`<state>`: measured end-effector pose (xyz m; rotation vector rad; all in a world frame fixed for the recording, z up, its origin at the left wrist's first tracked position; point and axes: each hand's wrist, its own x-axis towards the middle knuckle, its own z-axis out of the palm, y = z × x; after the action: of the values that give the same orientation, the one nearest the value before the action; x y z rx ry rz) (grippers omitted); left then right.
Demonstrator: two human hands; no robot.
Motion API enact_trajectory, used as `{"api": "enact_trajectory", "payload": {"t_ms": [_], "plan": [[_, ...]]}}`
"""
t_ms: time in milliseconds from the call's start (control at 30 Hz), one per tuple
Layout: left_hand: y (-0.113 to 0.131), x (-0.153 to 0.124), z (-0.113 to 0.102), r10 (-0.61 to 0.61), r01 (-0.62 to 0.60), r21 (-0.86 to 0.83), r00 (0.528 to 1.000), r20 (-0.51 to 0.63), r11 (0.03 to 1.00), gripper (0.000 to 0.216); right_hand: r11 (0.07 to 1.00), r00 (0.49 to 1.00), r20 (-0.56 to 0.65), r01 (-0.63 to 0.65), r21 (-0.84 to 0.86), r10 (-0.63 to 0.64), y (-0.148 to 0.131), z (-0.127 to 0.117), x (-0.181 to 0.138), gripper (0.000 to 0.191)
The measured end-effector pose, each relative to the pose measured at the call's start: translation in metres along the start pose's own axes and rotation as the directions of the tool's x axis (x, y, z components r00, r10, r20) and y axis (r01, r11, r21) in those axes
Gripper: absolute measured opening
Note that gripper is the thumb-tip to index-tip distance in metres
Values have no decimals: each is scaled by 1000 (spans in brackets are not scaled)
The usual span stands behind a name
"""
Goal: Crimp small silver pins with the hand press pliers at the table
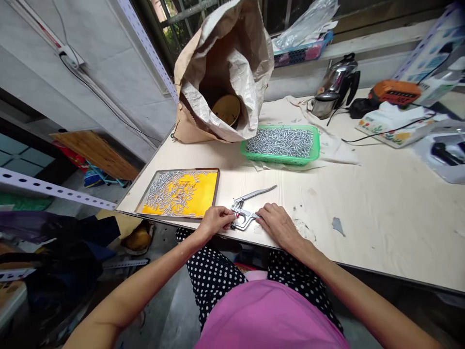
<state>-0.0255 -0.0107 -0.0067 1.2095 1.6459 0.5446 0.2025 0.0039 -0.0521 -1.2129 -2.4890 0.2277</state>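
Observation:
A pair of silver snap-fastener pliers (247,219) lies near the table's front edge, its handles spread apart and pointing right. Red and dark small parts show at its jaws. My left hand (217,220) is closed in a pinch at the jaw end; what its fingertips hold, if anything, is too small to make out. With curled fingers, my right hand (278,222) grips the lower handle, while the upper handle stands free above it. Left of the pliers, a shallow tray (218,186) with a yellow bottom holds many small silver metal pins (160,191).
A green plastic basket (316,154) full of similar metal pins stands behind the pliers. A large open paper sack (189,123) rises at the back left. Further right are a metal kettle (336,80), an orange battery pack (395,92) and a flowered box (388,128).

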Motion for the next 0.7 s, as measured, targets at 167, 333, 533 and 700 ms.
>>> {"api": "enact_trajectory", "payload": {"t_ms": [167,333,533,700], "plan": [[-1,4,-1,-17,15,91,1000,15,996,26,1000,1000,-23,-11,-15,11,-1,1,-1,13],[7,4,3,-74,71,161,997,14,984,26,1000,999,-51,-9,-13,9,1,4,-2,14],[8,10,0,-157,144,185,986,58,972,22,999,997,-68,-23,-36,21,-1,5,-3,10],[17,17,-6,-207,170,233,968,143,957,21,995,999,-51,-24,-93,19,-3,6,-3,9]]}}
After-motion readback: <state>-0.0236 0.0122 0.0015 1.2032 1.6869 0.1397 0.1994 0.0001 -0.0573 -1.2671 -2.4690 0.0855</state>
